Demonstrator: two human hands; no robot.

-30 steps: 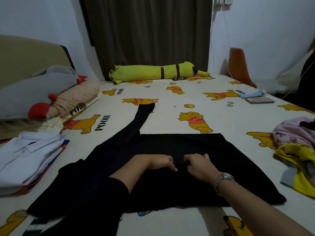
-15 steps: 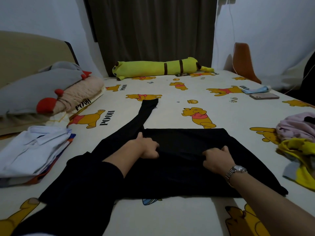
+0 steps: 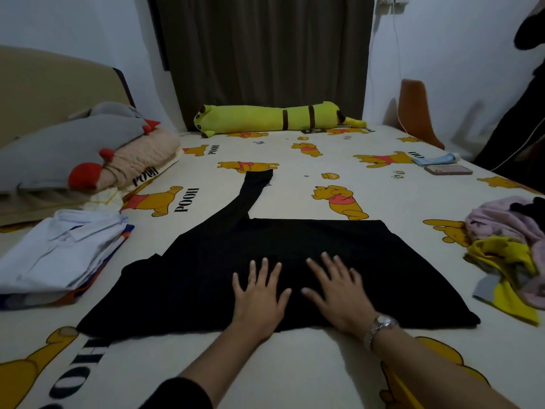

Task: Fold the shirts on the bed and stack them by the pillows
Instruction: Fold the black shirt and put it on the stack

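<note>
A black long-sleeved shirt [image 3: 368, 261] lies flat across the middle of the bed, one sleeve stretched away toward the far side. My left hand [image 3: 258, 293] and my right hand [image 3: 339, 290] press on it side by side near its front edge, palms down, fingers spread and straight. A stack of folded shirts [image 3: 56, 258], white on top, sits at the left beside the pillows [image 3: 59, 152]. A heap of unfolded clothes [image 3: 510, 249], pink and yellow, lies at the right edge.
The bed sheet [image 3: 295, 184] is cream with bear prints. A long yellow plush toy [image 3: 274, 118] lies along the far edge by the dark curtain. A phone [image 3: 448, 170] and a blue tube [image 3: 436, 158] rest at the far right. A headboard stands at left.
My hands have opened from a curled grip on the fabric and come together, now lying flat near the shirt's front edge. The view has shifted back slightly.
</note>
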